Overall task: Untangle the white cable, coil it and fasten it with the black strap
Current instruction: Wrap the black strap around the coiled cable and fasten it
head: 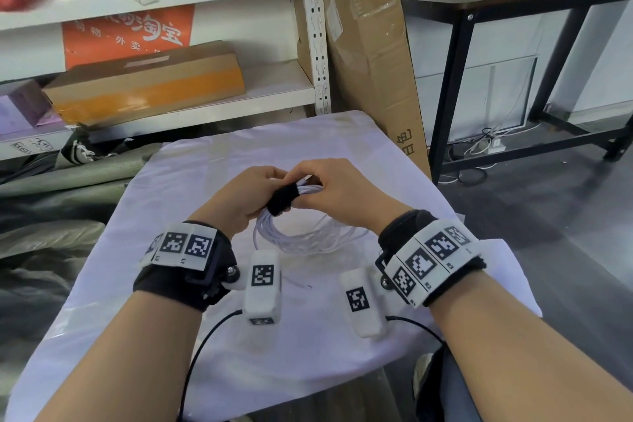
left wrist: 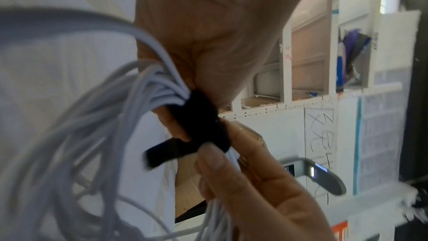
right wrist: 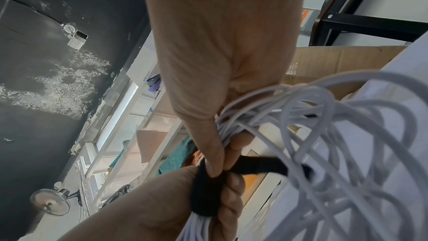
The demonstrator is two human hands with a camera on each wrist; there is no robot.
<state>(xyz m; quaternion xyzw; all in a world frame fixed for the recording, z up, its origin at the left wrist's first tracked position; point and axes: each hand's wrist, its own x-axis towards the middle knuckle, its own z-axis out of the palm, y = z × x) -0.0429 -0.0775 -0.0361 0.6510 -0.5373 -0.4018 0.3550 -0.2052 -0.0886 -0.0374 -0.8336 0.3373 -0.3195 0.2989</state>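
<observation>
The white cable (head: 301, 238) is wound into a coil that hangs between both hands above the table. A black strap (head: 281, 201) is wrapped round the gathered top of the coil. My left hand (head: 270, 186) grips the cable bundle just left of the strap. My right hand (head: 311, 188) pinches the strap against the bundle. In the left wrist view the strap's loose tail (left wrist: 170, 151) sticks out under the right thumb. In the right wrist view the tail (right wrist: 261, 167) points right, and the wrapped strap (right wrist: 203, 194) lies against the left hand's fingers.
The table under the hands is covered with a white cloth (head: 376, 161). A white shelf (head: 274, 96) with a cardboard box (head: 147, 86) stands behind it. A tall carton (head: 373, 55) leans at the back right, beside a black table (head: 455, 79).
</observation>
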